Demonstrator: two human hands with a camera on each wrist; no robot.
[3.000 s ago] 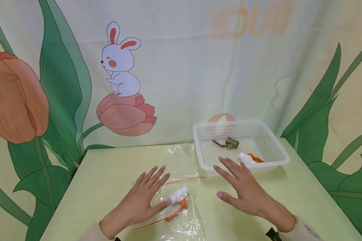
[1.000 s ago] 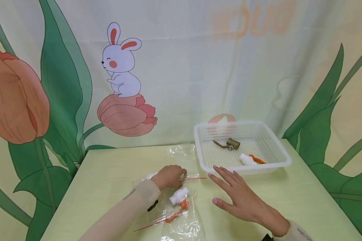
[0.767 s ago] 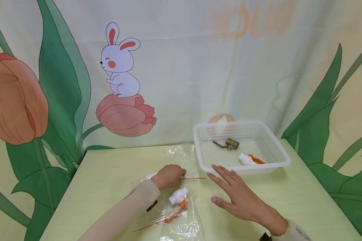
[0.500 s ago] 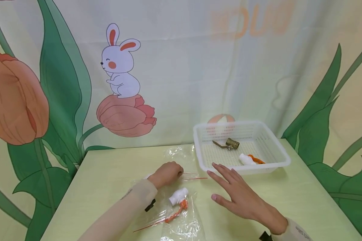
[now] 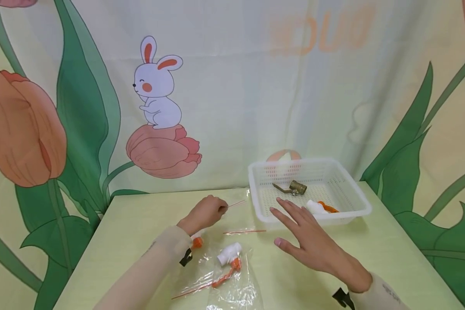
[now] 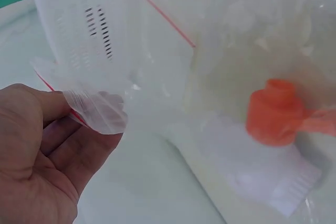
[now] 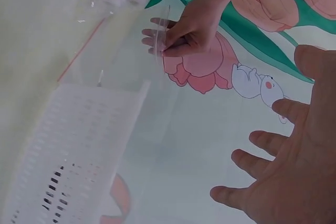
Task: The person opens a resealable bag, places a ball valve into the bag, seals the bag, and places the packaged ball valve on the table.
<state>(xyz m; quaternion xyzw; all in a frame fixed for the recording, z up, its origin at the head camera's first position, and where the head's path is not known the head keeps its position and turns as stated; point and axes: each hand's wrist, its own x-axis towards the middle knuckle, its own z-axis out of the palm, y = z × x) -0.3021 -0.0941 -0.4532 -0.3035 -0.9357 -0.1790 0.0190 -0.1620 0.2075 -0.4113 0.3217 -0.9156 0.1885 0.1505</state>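
My left hand (image 5: 205, 212) pinches the red-striped edge of a clear zip bag (image 6: 97, 111) between thumb and fingers, raised above the table. In the left wrist view, a white plastic valve (image 6: 247, 166) with an orange handle (image 6: 275, 114) shows through clear film to the right. Under my left wrist, the head view shows only part of a bagged valve's orange handle (image 5: 197, 242). Another white ball valve (image 5: 229, 253) with an orange handle lies bagged nearer me. My right hand (image 5: 314, 241) hovers before the basket with fingers spread, holding nothing.
A white perforated basket (image 5: 310, 219) stands at the back right. Inside lie a brass valve (image 5: 298, 187) with a lever and a white valve (image 5: 315, 206) with an orange handle. Red zip lines of bags cross the table. A printed curtain (image 5: 224, 107) hangs behind.
My left hand has reached from the left side to the bag's edge, pinched it, and lifted it up and away. The partly hidden orange handle has come into view. My right hand stays spread, barely moved.
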